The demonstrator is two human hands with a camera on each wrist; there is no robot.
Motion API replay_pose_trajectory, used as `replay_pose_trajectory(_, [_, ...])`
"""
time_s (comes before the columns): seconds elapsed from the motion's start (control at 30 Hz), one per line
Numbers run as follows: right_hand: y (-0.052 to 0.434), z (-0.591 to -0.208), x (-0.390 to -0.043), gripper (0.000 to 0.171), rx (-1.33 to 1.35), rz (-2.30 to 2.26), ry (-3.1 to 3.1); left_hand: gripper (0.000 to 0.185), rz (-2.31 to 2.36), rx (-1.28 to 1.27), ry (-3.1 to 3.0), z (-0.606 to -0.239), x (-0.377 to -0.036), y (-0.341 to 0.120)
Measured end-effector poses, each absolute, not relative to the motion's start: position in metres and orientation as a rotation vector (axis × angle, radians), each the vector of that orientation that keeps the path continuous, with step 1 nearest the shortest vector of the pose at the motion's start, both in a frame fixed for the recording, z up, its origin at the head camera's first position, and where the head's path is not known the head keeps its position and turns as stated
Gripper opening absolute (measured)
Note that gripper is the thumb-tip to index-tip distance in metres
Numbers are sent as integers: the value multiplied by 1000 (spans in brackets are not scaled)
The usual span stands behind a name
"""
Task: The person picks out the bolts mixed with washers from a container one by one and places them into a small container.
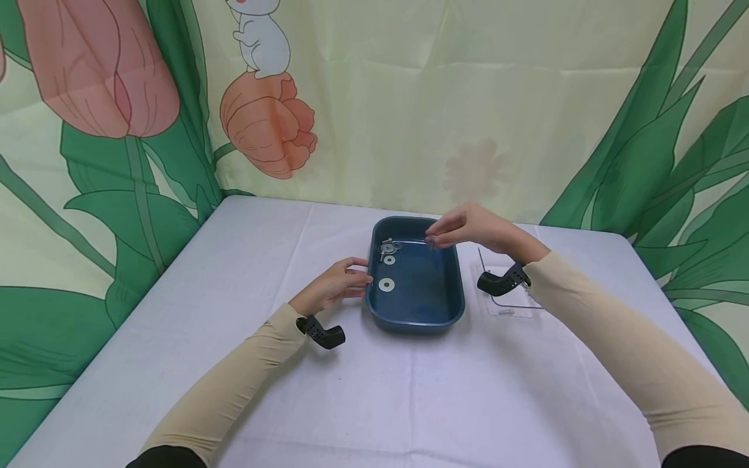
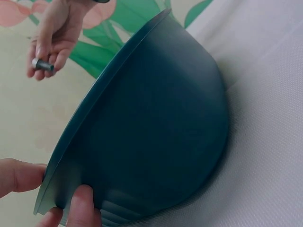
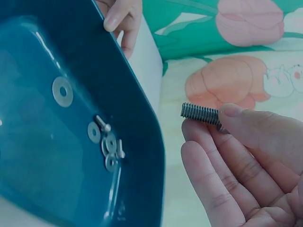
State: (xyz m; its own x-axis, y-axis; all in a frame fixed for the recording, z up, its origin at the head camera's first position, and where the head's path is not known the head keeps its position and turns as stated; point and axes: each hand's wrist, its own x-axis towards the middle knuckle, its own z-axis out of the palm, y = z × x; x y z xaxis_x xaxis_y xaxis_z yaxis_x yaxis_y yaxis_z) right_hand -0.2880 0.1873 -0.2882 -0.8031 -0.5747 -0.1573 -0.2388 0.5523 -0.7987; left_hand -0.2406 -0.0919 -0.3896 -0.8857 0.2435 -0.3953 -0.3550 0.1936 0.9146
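Left hand: the left hand [image 1: 333, 286] rests on the white tablecloth [image 1: 263, 364] at the tray's left long side, thumb and fingertips pinching the rim. The left wrist view shows the thumb [image 2: 16, 177] on top of the edge and a finger [image 2: 83, 208] against the outer wall.
Tray: a dark blue oblong tray [image 1: 450, 312] stands on the table between the two hands, its long axis running away from the person.
Tray contents: one large washer [image 1: 386, 285] lies alone near the left wall. A smaller washer [image 1: 389, 260] lies farther back, and a small cluster of washers and short bolts [image 1: 389, 246] sits in the far left corner.
Right hand: the right hand [image 1: 468, 227] hovers above the tray's far right part, fingers curled, pinching a threaded bolt [image 3: 200, 113] between thumb and fingertips. Its thread sticks out free past the fingertips, clear of the tray.
Clear bag: a flat transparent plastic bag [image 1: 509, 305] lies on the tablecloth just right of the tray, partly under the right wrist.
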Motion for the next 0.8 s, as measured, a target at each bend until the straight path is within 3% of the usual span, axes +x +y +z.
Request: replay_pose_trajectory(0.8, [261, -278, -275, 45, -465, -1147, 2444, 47, 1745, -90, 2003, -390, -239, -93])
